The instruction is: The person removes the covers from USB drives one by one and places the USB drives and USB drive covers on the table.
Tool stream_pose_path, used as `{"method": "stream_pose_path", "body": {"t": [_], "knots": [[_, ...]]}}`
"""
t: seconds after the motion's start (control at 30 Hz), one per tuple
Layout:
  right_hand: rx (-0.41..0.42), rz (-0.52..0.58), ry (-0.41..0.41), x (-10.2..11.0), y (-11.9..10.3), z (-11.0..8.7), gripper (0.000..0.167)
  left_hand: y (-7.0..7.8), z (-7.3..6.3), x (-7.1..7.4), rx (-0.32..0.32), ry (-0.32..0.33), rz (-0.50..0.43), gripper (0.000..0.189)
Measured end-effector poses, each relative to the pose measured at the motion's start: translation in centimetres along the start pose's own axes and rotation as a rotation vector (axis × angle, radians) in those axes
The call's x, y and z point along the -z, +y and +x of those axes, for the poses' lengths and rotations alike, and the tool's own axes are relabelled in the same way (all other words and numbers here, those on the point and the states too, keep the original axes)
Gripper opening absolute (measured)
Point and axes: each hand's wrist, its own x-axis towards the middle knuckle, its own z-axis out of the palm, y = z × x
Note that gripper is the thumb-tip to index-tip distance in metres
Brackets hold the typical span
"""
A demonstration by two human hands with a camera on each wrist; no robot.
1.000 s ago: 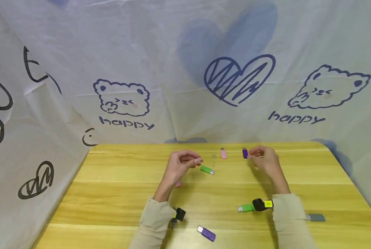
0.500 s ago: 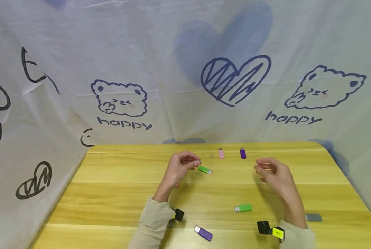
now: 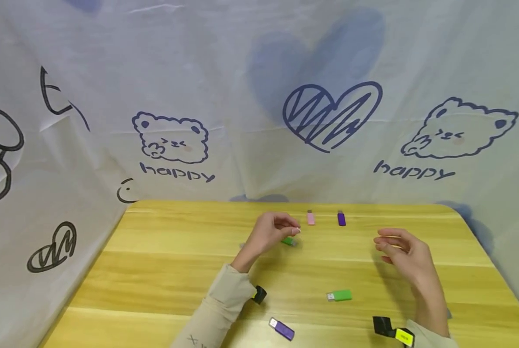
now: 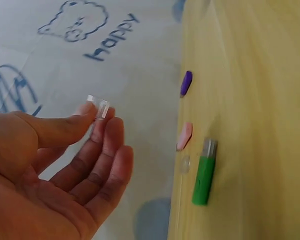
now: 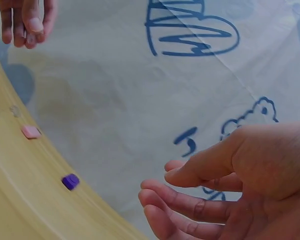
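My left hand (image 3: 273,234) is raised above the far middle of the table. Between thumb and index finger it pinches a small clear plastic cap (image 4: 99,107), seen best in the left wrist view. Below that hand lies a green USB stick (image 3: 289,241), partly covered by the fingers in the head view. A pink USB stick (image 3: 310,218) and a dark purple one (image 3: 341,218) lie side by side near the far edge. Another clear cap (image 4: 185,164) lies beside the pink stick. My right hand (image 3: 407,256), fingers loosely bent and holding nothing, hovers to the right of the purple stick.
Nearer to me lie a second green USB stick (image 3: 339,295) and a second purple one (image 3: 281,328). A grey piece (image 3: 449,313) shows behind my right forearm. A white cloth (image 3: 250,169) with drawings hangs directly behind the table's far edge.
My right hand has drawn away from the dark purple stick, rightward and toward me, leaving it on the table. My left hand has shifted slightly right, still pinching the clear cap.
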Motion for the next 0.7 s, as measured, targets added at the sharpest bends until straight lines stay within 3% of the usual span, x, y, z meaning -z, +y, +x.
{"method": "stream_pose_path", "body": {"t": [0.23, 0.37, 0.47, 0.7], "knots": [[0.015, 0.092, 0.056, 2.7, 1.3, -0.9, 0.028, 1.1, 4.2, -1.9, -0.020, -0.049, 0.099, 0.007], [-0.017, 0.237, 0.082, 4.8, 2.0, -1.7, 0.020, 1.5, 6.5, -3.7, 0.039, -0.056, 0.084, 0.007], [-0.045, 0.303, 0.099, 5.9, 2.4, -2.3, 0.022, 1.6, 7.9, -4.9, 0.067, -0.062, 0.132, 0.008], [-0.045, 0.301, 0.124, 6.4, 2.6, -2.8, 0.024, 0.9, 10.7, -6.2, -0.057, -0.162, 0.531, 0.006]]}}
